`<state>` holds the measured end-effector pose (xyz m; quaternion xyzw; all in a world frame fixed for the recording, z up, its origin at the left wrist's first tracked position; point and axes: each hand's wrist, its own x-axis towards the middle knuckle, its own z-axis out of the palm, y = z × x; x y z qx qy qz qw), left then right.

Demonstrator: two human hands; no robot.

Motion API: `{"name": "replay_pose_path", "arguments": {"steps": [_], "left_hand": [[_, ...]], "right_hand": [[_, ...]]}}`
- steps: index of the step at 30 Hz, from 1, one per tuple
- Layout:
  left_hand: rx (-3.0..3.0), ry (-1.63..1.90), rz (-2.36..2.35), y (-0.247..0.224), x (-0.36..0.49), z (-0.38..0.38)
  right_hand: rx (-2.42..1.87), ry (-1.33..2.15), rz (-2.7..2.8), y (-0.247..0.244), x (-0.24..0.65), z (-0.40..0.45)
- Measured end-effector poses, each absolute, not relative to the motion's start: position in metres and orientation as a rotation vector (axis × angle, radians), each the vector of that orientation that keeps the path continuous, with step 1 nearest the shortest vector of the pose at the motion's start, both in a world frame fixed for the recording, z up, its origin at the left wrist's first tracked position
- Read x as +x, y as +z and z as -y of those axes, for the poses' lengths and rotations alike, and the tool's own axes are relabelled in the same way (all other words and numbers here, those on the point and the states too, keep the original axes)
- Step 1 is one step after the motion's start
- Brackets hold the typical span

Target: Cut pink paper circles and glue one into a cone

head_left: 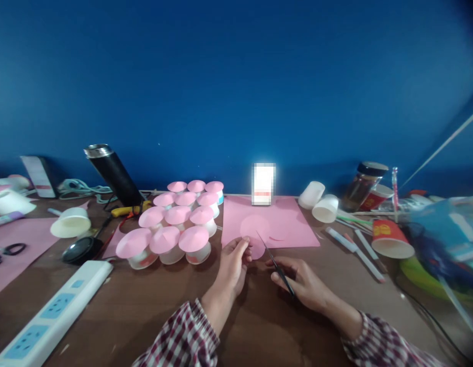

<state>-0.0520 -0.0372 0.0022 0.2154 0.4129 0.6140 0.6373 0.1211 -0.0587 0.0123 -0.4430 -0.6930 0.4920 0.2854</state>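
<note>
A round piece of pink paper point(259, 248) is pinched between the thumb and fingers of my left hand point(234, 261). My right hand point(303, 283) holds dark-handled scissors point(282, 279), their thin blades pointing up and away, close to the right edge of the pink round. Whether the blades touch the paper I cannot tell. Behind both hands lies a large pink paper sheet point(293, 219), with a narrow curved scrap point(276, 239) on it. To the left, several paper cups point(198, 254) stand in rows, each topped with a shallow pink paper cone point(133, 242).
A lit phone point(263, 184) stands behind the sheet. On the left are a power strip point(54, 313), a black flask point(114, 176) and other scissors point(14, 249). Markers point(354, 255), white cups point(325, 209), a red cup point(392, 239) and a lidded jar point(363, 187) are on the right.
</note>
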Motion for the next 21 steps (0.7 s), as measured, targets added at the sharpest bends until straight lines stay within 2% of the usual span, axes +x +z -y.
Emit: {"name": "replay_pose_path", "arguments": {"steps": [21], "left_hand": [[0.459, 1.370, -1.001, 0.0039, -0.0507, 0.0372]], "right_hand": [[-1.223, 1.338, 1.801, 0.0086, 0.1201, 0.0588]]}}
